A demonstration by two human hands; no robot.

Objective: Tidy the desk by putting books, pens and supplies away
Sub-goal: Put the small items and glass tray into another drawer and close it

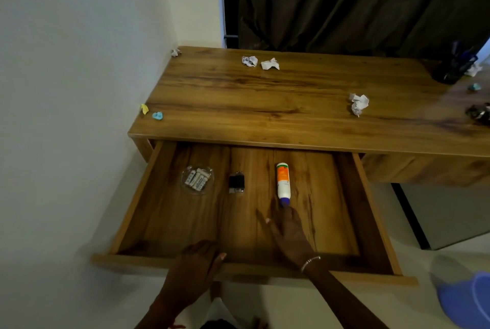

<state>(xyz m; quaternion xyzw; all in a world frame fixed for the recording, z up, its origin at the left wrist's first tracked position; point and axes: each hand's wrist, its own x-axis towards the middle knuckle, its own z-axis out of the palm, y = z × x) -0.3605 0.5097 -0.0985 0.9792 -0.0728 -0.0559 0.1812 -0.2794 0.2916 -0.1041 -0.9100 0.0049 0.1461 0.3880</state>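
The wooden desk's drawer [148,196] is pulled out wide. Inside lie a white glue bottle [283,181] with an orange label and blue cap, a small black device [236,183] and a clear glass dish of batteries [197,179]. My right hand [287,230] reaches into the drawer with fingers extended, its fingertips at the bottle's blue cap. My left hand [196,266] rests flat on the drawer's front edge. Crumpled white papers [249,61] [358,103] lie on the desk top [265,106].
Small yellow [144,109] and blue [157,116] scraps lie at the desk's left edge. A dark pen holder [452,66] stands at the back right, a dark object [478,114] at the right edge. A blue bin [466,299] sits on the floor. Dark curtain behind; wall on the left.
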